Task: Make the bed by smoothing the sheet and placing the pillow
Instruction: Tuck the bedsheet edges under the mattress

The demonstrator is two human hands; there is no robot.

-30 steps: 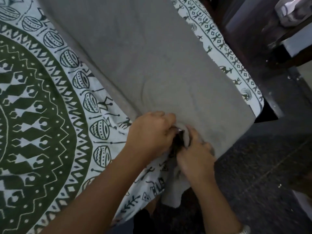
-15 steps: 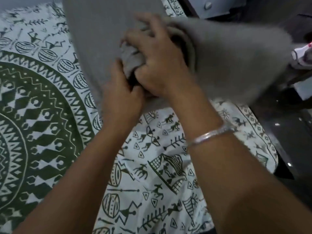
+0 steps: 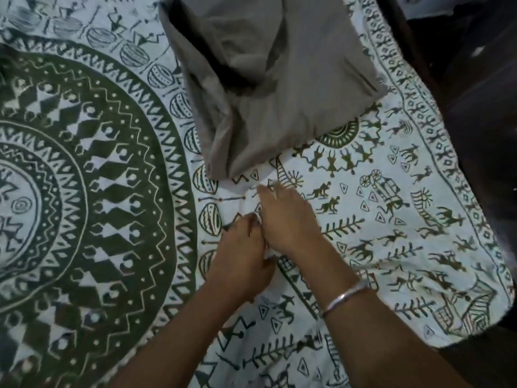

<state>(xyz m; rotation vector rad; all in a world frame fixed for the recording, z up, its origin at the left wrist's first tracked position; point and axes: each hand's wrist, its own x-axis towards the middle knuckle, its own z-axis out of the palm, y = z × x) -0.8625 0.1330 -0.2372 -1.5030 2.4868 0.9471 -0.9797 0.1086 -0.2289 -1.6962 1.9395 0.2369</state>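
Both hands have left the grey pillow (image 3: 279, 79), held up half a second ago, and come down onto the sheet (image 3: 391, 247); the pillow now lies on the bed.

Nearest, the right wrist wears a bracelet (image 3: 344, 299); ahead of it the right hand (image 3: 288, 222) lies on the sheet with its fingers stretched forward, blurred at the tips; the left hand (image 3: 240, 253) touches it on the inner side with fingers curled, and whether it pinches a fold of cloth I cannot tell; the sheet between and around them shows small ridges; just beyond the fingertips the pillow rests on the printed sheet near the bed's right edge, its near end crumpled and gaping. By my judgement the pillow is down but untidy, and smoothing the sheet, straightening the pillow's cover and squaring it remain.
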